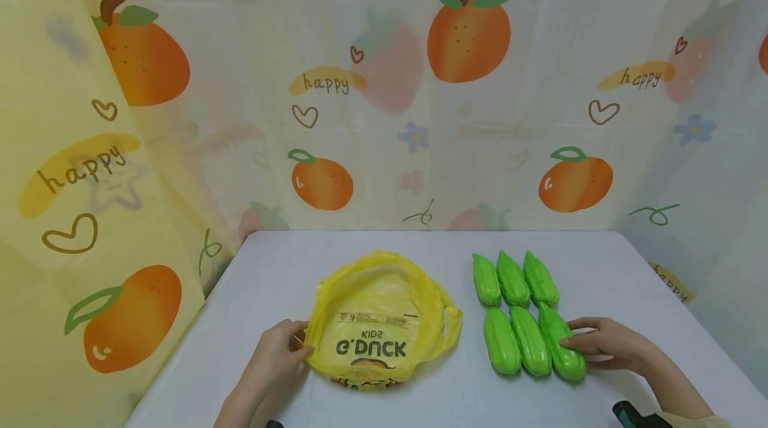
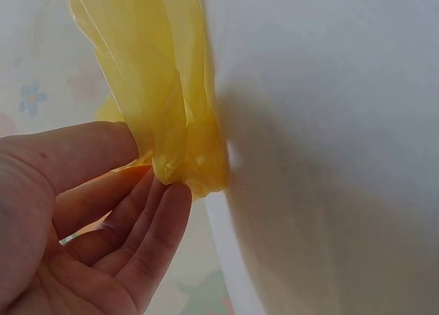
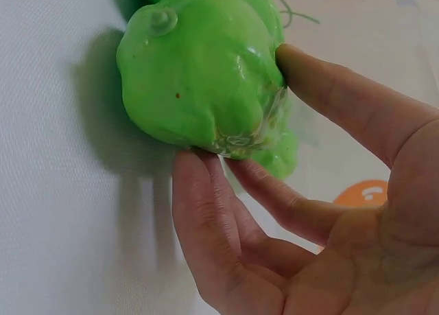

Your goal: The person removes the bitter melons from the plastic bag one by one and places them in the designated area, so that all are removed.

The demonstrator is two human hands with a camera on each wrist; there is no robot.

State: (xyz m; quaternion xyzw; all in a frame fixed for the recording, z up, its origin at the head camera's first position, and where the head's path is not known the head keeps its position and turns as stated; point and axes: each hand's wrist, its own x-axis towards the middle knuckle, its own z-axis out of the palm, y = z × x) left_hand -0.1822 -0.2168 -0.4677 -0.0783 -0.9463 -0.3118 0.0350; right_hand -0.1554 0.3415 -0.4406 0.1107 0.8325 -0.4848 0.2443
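Observation:
A yellow plastic bag (image 1: 429,355) printed with a duck brand stands with its mouth spread wide, left of the table's middle. At the bag's left rim, my left hand (image 1: 281,350) pinches the thin film; the left wrist view shows the gathered yellow plastic (image 2: 168,88) between thumb and fingers. To the right lie several glossy green gourd-shaped vegetables in two rows of three. My right hand (image 1: 609,345) grips the near-row, rightmost green gourd (image 1: 561,347), thumb on one side and fingers on the other. Its rounded end (image 3: 192,75) with a small clear nub fills the right wrist view.
The white table (image 1: 420,408) ends at a back edge against a fruit-printed curtain (image 1: 384,135), which also hangs along both sides. The far row of green gourds (image 1: 513,280) lies right behind the near row. Dark strap ends (image 1: 639,417) show at the bottom.

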